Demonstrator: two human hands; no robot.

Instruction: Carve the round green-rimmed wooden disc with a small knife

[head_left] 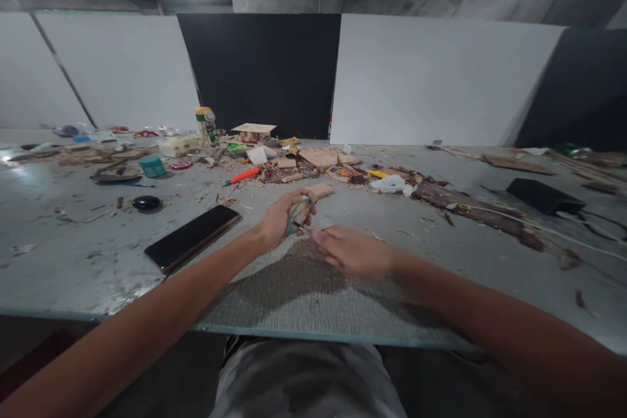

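My left hand (280, 219) is closed around a carved wooden piece (298, 211) with teal colour along its edge. The piece is held tilted above the table, in front of me. In my right hand (350, 251), slightly blurred, the fingers pinch a thin dark-tipped tool (302, 228) that looks like a paintbrush. Its tip is at the lower edge of the wooden piece, and my fingers cover most of its handle. Just beyond my left fingers lies a small pale wood block (319, 191).
A phone (192, 237), a black oval object (146, 203) and a teal pot (152, 166) lie to the left. Farther back are an orange-handled tool (245, 175), wood scraps and shavings. A bark strip (475, 210) and a black box-like object with a cable (543, 196) lie right.
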